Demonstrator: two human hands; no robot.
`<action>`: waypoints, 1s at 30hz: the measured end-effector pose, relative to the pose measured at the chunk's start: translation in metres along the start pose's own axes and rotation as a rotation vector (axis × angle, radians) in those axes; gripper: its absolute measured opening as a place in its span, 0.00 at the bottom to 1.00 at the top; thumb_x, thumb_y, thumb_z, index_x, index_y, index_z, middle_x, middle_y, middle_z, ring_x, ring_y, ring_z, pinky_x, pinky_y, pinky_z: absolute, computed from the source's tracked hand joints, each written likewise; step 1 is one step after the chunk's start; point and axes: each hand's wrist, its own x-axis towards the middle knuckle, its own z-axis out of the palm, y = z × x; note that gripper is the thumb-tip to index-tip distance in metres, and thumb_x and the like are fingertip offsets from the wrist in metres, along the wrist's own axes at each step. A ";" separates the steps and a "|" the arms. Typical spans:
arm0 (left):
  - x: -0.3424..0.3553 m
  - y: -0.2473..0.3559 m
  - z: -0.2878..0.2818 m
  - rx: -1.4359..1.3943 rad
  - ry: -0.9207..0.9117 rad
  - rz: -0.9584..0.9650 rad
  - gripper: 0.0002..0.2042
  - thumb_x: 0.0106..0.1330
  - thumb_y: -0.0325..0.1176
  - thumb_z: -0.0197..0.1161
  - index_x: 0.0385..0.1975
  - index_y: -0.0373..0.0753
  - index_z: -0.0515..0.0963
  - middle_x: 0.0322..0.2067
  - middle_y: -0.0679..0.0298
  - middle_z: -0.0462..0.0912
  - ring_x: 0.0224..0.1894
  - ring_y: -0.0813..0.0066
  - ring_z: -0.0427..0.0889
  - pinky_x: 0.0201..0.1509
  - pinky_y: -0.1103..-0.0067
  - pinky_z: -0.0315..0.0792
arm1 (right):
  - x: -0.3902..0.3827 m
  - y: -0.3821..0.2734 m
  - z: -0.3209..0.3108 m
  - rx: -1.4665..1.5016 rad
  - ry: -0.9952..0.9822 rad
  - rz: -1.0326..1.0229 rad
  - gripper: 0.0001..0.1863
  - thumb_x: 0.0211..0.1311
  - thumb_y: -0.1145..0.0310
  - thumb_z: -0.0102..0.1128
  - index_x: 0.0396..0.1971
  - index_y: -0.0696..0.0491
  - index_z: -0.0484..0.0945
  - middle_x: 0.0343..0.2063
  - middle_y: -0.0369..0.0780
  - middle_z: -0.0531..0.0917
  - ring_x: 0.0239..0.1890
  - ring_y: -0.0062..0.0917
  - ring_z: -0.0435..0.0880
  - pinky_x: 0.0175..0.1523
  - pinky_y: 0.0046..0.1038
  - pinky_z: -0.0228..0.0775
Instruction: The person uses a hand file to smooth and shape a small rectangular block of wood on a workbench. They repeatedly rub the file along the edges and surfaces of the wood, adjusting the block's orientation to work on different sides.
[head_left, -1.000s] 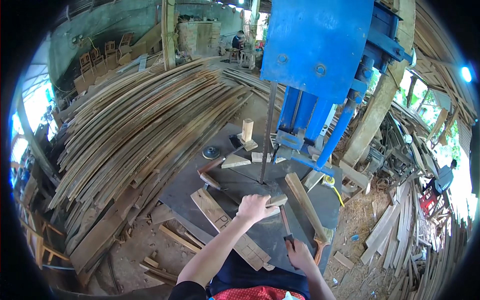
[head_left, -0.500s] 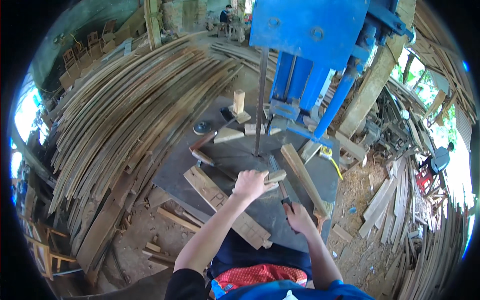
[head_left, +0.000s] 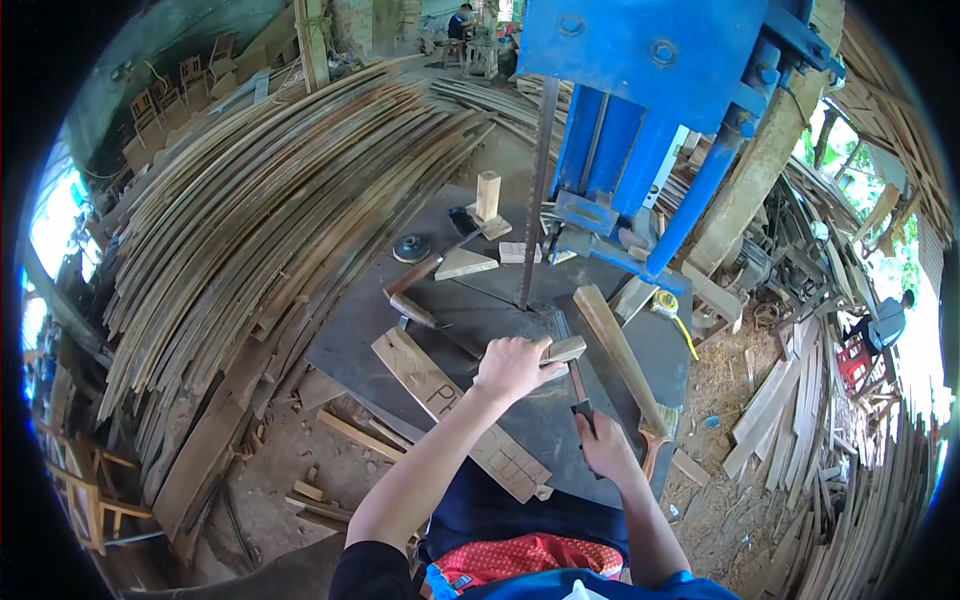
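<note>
Pale wood, in the form of a small block (head_left: 567, 349), is being gripped by the left hand (head_left: 515, 365) above a dark worktable (head_left: 350, 330), while a long, flat tool (head_left: 577, 378) is being held by its dark handle (head_left: 583, 408) in the right hand (head_left: 608, 447). The working of the block with the tool is judged to be under way rather than concluded: both items are being held, and neither is being laid down. What share of the block's surface has been worked, and what share is being left, cannot be told at this scale.

Relative to the fingers, one end of the block is being clasped by the left hand's curled fingers, its free end being presented to the right, beyond them. In this view the tool is being crossed by that free end. The right hand's fingers are being wrapped around the handle, apart from the block.

On the table, a marked plank (head_left: 415, 372) is being supported to the left and a long batten (head_left: 622, 362) to the right. Beyond the hands, the narrow blade (head_left: 537, 190) of a blue machine (head_left: 630, 50) is being shown nearly upright.
</note>
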 end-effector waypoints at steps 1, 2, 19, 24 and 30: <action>-0.001 -0.001 0.001 0.007 -0.010 0.011 0.25 0.61 0.61 0.65 0.40 0.42 0.83 0.23 0.53 0.85 0.30 0.52 0.87 0.37 0.62 0.80 | -0.002 0.002 0.001 -0.010 0.001 -0.012 0.19 0.72 0.59 0.52 0.32 0.63 0.75 0.25 0.57 0.81 0.34 0.56 0.82 0.39 0.49 0.70; -0.002 -0.001 0.003 0.015 -0.021 0.022 0.25 0.61 0.61 0.65 0.40 0.42 0.83 0.23 0.53 0.85 0.30 0.52 0.87 0.36 0.62 0.80 | -0.004 0.003 -0.002 0.001 -0.016 -0.007 0.19 0.72 0.59 0.52 0.32 0.63 0.75 0.25 0.58 0.81 0.34 0.56 0.82 0.39 0.49 0.70; -0.002 0.002 -0.005 0.000 0.022 0.022 0.22 0.60 0.57 0.66 0.36 0.41 0.84 0.24 0.53 0.85 0.29 0.53 0.87 0.36 0.63 0.81 | 0.017 -0.001 0.002 0.039 -0.015 0.005 0.19 0.73 0.59 0.52 0.30 0.63 0.73 0.26 0.58 0.80 0.37 0.58 0.81 0.40 0.50 0.68; 0.002 0.001 -0.003 -0.003 -0.071 -0.010 0.23 0.62 0.57 0.66 0.37 0.40 0.84 0.26 0.53 0.86 0.33 0.54 0.88 0.40 0.63 0.81 | 0.017 -0.008 -0.003 0.090 -0.034 0.069 0.19 0.72 0.59 0.53 0.30 0.63 0.73 0.26 0.60 0.79 0.36 0.59 0.80 0.39 0.50 0.68; 0.001 0.007 -0.010 0.023 -0.096 -0.017 0.24 0.62 0.59 0.65 0.37 0.41 0.84 0.25 0.54 0.86 0.33 0.56 0.88 0.38 0.64 0.81 | 0.020 0.005 -0.001 0.056 -0.022 0.005 0.19 0.72 0.59 0.53 0.31 0.63 0.75 0.24 0.58 0.80 0.33 0.54 0.82 0.37 0.47 0.70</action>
